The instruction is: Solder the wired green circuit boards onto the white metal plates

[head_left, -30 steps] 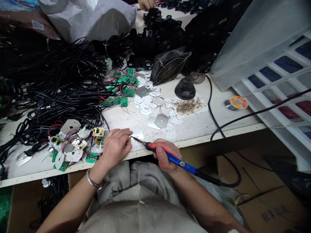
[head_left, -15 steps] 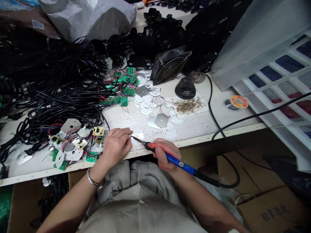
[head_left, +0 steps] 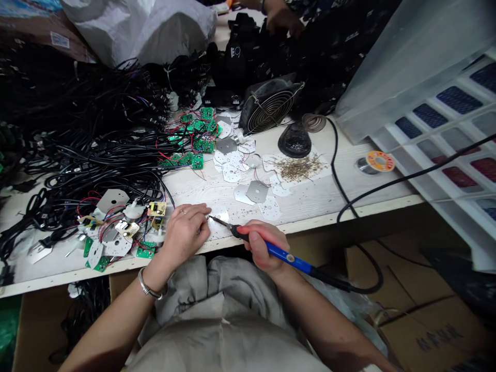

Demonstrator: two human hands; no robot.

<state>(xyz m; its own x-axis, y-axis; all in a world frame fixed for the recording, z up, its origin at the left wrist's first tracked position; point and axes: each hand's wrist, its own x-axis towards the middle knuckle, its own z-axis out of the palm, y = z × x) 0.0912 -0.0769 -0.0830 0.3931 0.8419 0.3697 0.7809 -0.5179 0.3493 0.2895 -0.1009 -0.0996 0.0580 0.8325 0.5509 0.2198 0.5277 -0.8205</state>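
My right hand (head_left: 265,245) grips a soldering iron (head_left: 296,262) by its blue handle, the tip pointing left at a small white plate (head_left: 220,213) near the bench's front edge. The tip is close to my left fingertips, at the plate's left side. My left hand (head_left: 186,230) rests by the plate with its fingers bent and pressed together. What lies between them, perhaps a wire end, is too small to make out. Behind the plate lie a grey metal plate (head_left: 258,191) and white boards (head_left: 270,207).
Black cables (head_left: 112,160) and green circuit boards (head_left: 197,161) crowd the left. A fan (head_left: 269,109), a dark iron stand (head_left: 294,142), debris on a pad (head_left: 298,169), a solder spool (head_left: 375,161) and a drawer rack (head_left: 434,134) stand right. A co-worker's hand (head_left: 284,18) shows behind.
A co-worker's hand has come into view at the far side of the bench. My hands and the soldering iron have hardly moved.
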